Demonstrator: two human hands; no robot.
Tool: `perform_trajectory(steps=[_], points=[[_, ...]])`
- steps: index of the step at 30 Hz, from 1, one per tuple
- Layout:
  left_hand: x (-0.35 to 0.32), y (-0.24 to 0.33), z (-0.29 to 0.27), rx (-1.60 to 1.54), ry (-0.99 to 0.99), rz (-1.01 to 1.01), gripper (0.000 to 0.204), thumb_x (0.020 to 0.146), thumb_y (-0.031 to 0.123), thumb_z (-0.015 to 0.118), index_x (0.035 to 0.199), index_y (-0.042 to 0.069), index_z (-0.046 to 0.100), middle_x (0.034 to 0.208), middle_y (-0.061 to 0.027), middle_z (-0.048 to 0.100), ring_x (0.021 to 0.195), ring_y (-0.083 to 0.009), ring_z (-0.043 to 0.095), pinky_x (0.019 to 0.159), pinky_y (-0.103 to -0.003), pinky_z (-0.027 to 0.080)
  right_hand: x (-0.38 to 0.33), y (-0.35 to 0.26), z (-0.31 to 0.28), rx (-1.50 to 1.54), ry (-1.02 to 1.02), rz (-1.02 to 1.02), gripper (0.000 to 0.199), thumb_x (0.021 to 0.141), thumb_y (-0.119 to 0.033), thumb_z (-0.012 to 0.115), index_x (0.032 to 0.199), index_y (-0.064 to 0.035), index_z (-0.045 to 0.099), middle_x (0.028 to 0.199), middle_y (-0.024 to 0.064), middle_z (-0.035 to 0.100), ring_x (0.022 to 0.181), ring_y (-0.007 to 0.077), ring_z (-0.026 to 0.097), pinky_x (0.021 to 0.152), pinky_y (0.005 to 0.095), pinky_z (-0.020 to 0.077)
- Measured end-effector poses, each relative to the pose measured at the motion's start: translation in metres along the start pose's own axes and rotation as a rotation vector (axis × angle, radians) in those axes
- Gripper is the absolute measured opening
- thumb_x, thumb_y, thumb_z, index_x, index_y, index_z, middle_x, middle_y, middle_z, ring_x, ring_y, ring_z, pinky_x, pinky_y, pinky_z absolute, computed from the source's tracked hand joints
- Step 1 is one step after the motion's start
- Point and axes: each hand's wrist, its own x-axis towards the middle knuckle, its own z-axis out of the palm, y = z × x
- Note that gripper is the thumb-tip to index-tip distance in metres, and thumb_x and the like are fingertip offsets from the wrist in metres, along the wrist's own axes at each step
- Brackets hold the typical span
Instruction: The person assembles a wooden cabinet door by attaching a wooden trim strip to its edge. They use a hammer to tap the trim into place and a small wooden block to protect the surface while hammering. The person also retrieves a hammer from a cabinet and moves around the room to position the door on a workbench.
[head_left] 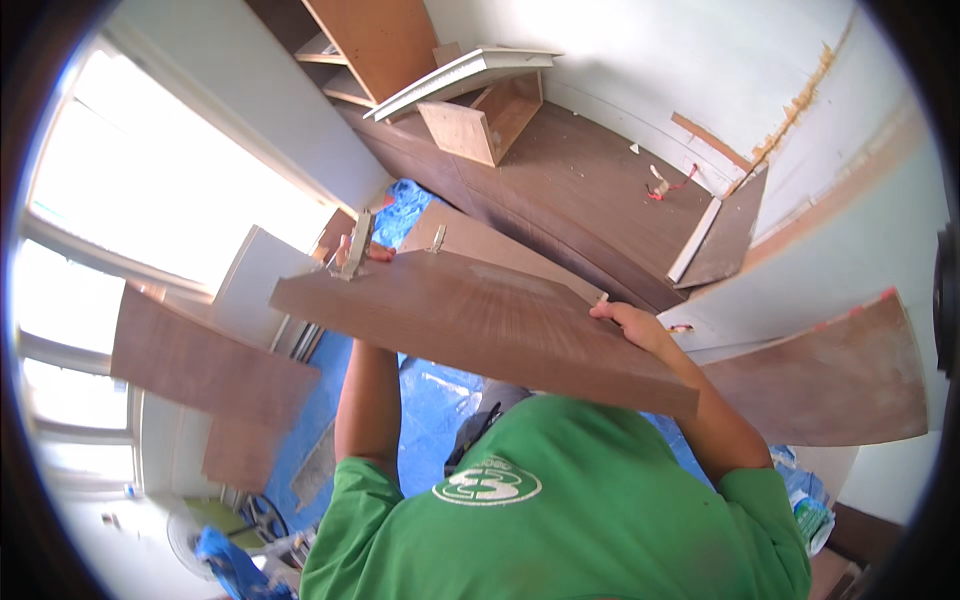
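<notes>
Head view: a brown cabinet door panel (480, 320) is held level, chest-high at centre. The left hand (352, 252) clamps its 10 o'clock corner by a hinge (358, 238); the right hand (625, 320) grips the 3 o'clock edge. It looks mid-carry, and any shift needs both grips steady. The fingers underneath and the blue tarp (430, 400) below are mostly hidden.

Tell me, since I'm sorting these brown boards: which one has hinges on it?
The board held in both hands, left hand and right hand; metal hinges stand along its far edge.
</notes>
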Motion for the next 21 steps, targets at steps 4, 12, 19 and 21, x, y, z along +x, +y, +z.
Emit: perform_trajectory(steps=[4,12,19,21], points=[[0.076,-0.065,-0.056,-0.123,0.181,-0.013,0.036,0.11,0.032,0.041,0.123,0.003,0.057,0.081,-0.014,0.066,0.08,-0.025,0.065,0.084,-0.042,0.056,0.059,-0.037,0.071,0.035,0.131,0.003,0.037,0.097,-0.037,0.065,0.115,-0.0039,0.068,0.103,0.0101,0.071,0.081,0.0175,0.068,0.07,0.0342,0.0542],[0.219,-0.157,-0.179,-0.267,0.081,-0.036,0.042,0.106,0.038,0.045,0.12,0.001,0.058,0.085,-0.0178,0.069,0.076,-0.0277,0.068,0.078,-0.04,0.057,0.187,-0.102,0.168,0.19,0.163,0.125,0.04,0.094,-0.044,0.069,0.109,-0.008,0.068,0.099,0.0106,0.07,0.077,0.0202,0.066,0.071,0.0365,0.0547],[0.302,-0.218,-0.245,-0.131,0.218,-0.28,0.037,0.106,0.039,0.044,0.113,0.007,0.06,0.078,-0.0111,0.067,0.071,-0.0279,0.067,0.071,-0.046,0.058,0.263,-0.143,0.189,0.239,0.267,0.092,0.025,0.095,-0.035,0.069,0.098,-0.0098,0.067,0.088,0.0055,0.066,0.068,0.0165,0.062,0.057,0.0333,0.0518],[0.305,-0.215,-0.236,-0.364,0.197,-0.333,0.034,0.105,0.039,0.045,0.115,0.01,0.061,0.088,-0.009,0.067,0.083,-0.0276,0.068,0.079,-0.046,0.057,0.264,-0.151,0.184,0.281,0.173,0.053,0.023,0.094,-0.033,0.07,0.098,-0.0111,0.065,0.085,0.006,0.064,0.065,0.0168,0.059,0.051,0.0328,0.0492]])
